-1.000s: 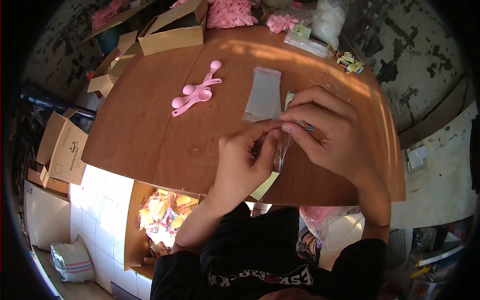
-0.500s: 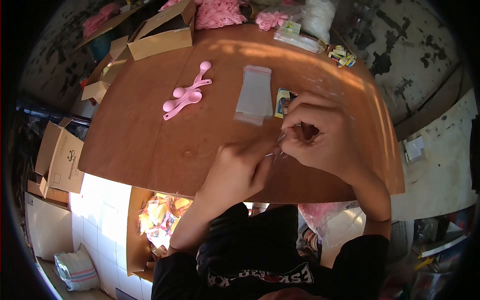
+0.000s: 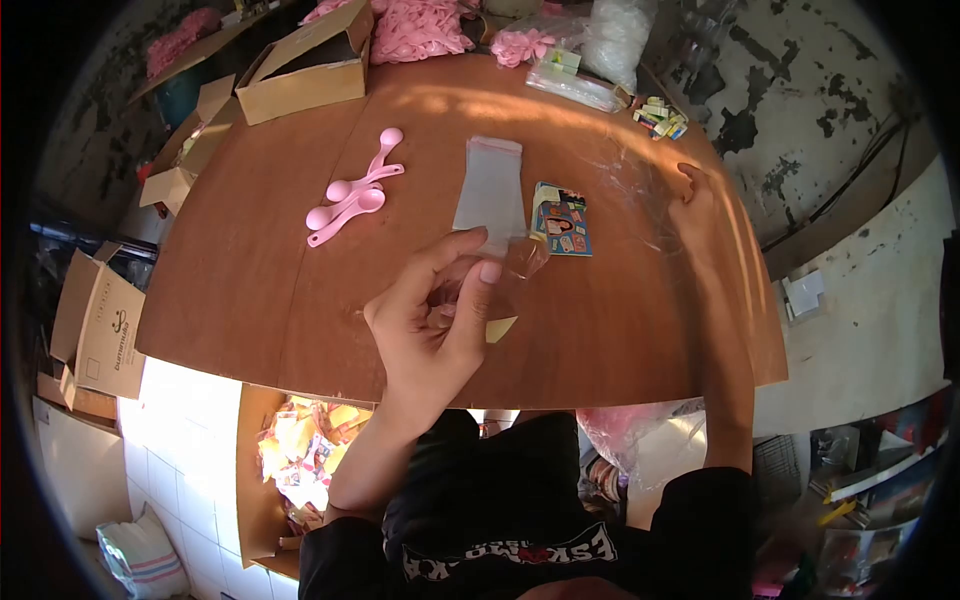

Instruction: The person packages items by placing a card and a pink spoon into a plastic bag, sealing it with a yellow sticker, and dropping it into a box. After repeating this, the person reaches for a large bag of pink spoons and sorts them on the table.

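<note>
My left hand (image 3: 435, 305) pinches a crinkled clear plastic bag (image 3: 525, 258) between thumb and fingers, and a pale yellow piece (image 3: 500, 328) shows below it. My right hand (image 3: 696, 205) is out over the right side of the table, beside thin clear plastic scraps (image 3: 640, 195). Whether it grips any of them is too small to tell. Just above my left hand lies a stack of clear flat bags (image 3: 490, 185). Printed cards (image 3: 563, 222) lie right of the stack. Several pink measuring spoons (image 3: 358, 200) rest on the left.
The brown table (image 3: 230, 290) carries an open carton (image 3: 305, 85), pink spoons in bulk (image 3: 420, 32), wrapped bags (image 3: 575, 85) and small yellow boxes (image 3: 660, 118) along its back. Below the front edge, a box holds colourful packets (image 3: 305, 445).
My hands have moved apart: the right one went up and right, the left one down and left with the clear bag. The printed cards are now uncovered. The view has shifted slightly.
</note>
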The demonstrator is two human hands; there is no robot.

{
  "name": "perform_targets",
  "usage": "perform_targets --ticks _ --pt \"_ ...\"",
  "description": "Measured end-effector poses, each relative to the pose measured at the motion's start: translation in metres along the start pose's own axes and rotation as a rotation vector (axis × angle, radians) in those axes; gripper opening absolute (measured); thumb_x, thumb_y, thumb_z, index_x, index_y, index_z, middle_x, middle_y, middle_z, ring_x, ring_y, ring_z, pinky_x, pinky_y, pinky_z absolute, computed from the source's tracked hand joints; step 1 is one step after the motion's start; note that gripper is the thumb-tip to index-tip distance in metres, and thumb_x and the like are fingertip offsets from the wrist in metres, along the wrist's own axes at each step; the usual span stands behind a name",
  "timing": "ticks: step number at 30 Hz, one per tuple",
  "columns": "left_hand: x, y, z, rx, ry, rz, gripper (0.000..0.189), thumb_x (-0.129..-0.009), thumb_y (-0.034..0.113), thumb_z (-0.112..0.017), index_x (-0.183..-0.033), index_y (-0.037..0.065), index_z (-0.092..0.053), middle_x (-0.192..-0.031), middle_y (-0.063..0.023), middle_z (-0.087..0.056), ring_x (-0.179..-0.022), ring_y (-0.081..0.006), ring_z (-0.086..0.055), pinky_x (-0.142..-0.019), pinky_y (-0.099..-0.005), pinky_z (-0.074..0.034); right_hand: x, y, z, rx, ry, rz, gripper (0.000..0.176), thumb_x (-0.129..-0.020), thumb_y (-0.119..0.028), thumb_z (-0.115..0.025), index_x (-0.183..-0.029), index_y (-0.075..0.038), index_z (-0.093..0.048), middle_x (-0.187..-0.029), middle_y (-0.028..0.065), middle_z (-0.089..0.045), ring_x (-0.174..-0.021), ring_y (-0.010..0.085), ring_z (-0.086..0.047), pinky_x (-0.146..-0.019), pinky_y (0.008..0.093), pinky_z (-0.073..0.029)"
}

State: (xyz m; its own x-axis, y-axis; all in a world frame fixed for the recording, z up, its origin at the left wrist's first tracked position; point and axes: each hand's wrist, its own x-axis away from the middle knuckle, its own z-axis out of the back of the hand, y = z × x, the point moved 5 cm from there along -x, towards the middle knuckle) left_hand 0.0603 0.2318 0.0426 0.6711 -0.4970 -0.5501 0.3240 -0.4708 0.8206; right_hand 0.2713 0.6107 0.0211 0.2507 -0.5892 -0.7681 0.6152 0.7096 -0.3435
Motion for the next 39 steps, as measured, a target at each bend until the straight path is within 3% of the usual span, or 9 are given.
perform_targets --ticks 3,5,7,8,10,15,18,28,39 --pt "-0.001 -0.010 -0.010 0.084 0.034 0.089 0.014 -0.087 0.003 -0.068 -0.099 -0.005 -0.067 -0.089 -0.0109 -0.070 -0.077 -0.0080 -0.066 -0.060 -0.0194 -0.051 0.015 -0.089 0.022 -0.294 -0.204 0.068 0.030 -0.078 -0.011 -0.072 -0.107 -0.003 -0.067 -0.104 0.0139 -0.067 -0.101 0.0256 -0.063 -0.079 0.0337 -0.051" --pt "-0.004 -0.016 -0.020 0.058 -0.019 -0.015 0.012 -0.087 0.003 -0.068 -0.096 -0.005 -0.067 -0.086 -0.0092 -0.070 -0.073 -0.0081 -0.065 -0.060 -0.0201 -0.051 0.039 -0.169 0.035 -0.647 -0.668 0.146 0.032 -0.079 -0.016 -0.075 -0.106 -0.001 -0.066 -0.106 0.0159 -0.066 -0.103 0.0245 -0.063 -0.080 0.0346 -0.051" --pt "-0.005 -0.019 -0.024 0.071 -0.028 0.018 0.010 -0.087 0.003 -0.068 -0.094 -0.005 -0.067 -0.087 -0.0090 -0.068 -0.072 -0.0086 -0.064 -0.061 -0.0205 -0.050 0.064 -0.230 0.052 -0.774 -0.827 0.449 0.031 -0.082 -0.017 -0.075 -0.106 0.000 -0.066 -0.101 0.0146 -0.067 -0.097 0.0210 -0.065 -0.080 0.0330 -0.051" --pt "-0.006 -0.021 -0.025 0.100 -0.036 0.031 0.012 -0.087 0.003 -0.068 -0.096 -0.005 -0.066 -0.091 -0.0093 -0.067 -0.075 -0.0092 -0.065 -0.062 -0.0207 -0.051 0.075 -0.241 0.051 -0.776 -0.828 0.447 0.031 -0.082 -0.017 -0.075 -0.106 0.000 -0.066 -0.101 0.0146 -0.067 -0.097 0.0210 -0.065 -0.080 0.0330 -0.051" --pt "-0.004 -0.021 -0.024 0.122 -0.042 0.047 0.014 -0.086 0.002 -0.069 -0.098 -0.004 -0.066 -0.096 -0.0095 -0.066 -0.077 -0.0097 -0.065 -0.063 -0.0209 -0.052 0.087 -0.248 0.048 -0.870 -0.779 0.216 0.023 -0.085 -0.012 -0.071 -0.103 0.001 -0.066 -0.095 0.0128 -0.069 -0.090 0.0194 -0.066 -0.081 0.0316 -0.050" --pt "-0.003 -0.020 -0.016 0.271 -0.173 0.254 0.029 -0.084 -0.001 -0.070 -0.113 -0.003 -0.062 -0.111 -0.0095 -0.062 -0.089 -0.0134 -0.065 -0.082 -0.0249 -0.054 0.092 -0.246 0.040 -0.885 -0.728 0.152 0.017 -0.087 -0.009 -0.068 -0.099 0.003 -0.067 -0.089 0.0115 -0.069 -0.087 0.0171 -0.067 -0.080 0.0297 -0.051" --pt "-0.001 -0.031 -0.011 0.349 -0.305 0.282 0.026 -0.087 -0.001 -0.067 -0.113 -0.003 -0.062 -0.111 -0.0101 -0.064 -0.092 -0.0138 -0.064 -0.086 -0.0266 -0.052 0.100 -0.242 0.035 -1.007 -0.768 0.030 0.016 -0.090 -0.008 -0.065 -0.099 0.004 -0.068 -0.089 0.0099 -0.070 -0.087 0.0138 -0.066 -0.078 0.0276 -0.052" --pt "-0.003 -0.039 -0.003 0.297 -0.268 0.289 0.018 -0.093 0.006 -0.062 -0.108 -0.004 -0.065 -0.096 -0.0089 -0.070 -0.087 -0.0113 -0.065 -0.076 -0.0249 -0.052 0.107 -0.231 0.030 -1.142 -0.842 -0.266 0.016 -0.091 -0.004 -0.064 -0.103 0.005 -0.066 -0.101 0.0093 -0.068 -0.094 0.0111 -0.063 -0.085 0.0253 -0.052" --pt "-0.002 -0.043 0.005 0.111 -0.266 0.300 0.018 -0.092 0.007 -0.063 -0.106 -0.003 -0.068 -0.094 -0.0061 -0.071 -0.082 -0.0083 -0.064 -0.072 -0.0226 -0.052 0.107 -0.220 0.026 -1.179 -0.819 -0.252 0.021 -0.090 -0.006 -0.066 -0.109 0.002 -0.065 -0.099 0.0099 -0.069 -0.088 0.0115 -0.065 -0.079 0.0244 -0.053"
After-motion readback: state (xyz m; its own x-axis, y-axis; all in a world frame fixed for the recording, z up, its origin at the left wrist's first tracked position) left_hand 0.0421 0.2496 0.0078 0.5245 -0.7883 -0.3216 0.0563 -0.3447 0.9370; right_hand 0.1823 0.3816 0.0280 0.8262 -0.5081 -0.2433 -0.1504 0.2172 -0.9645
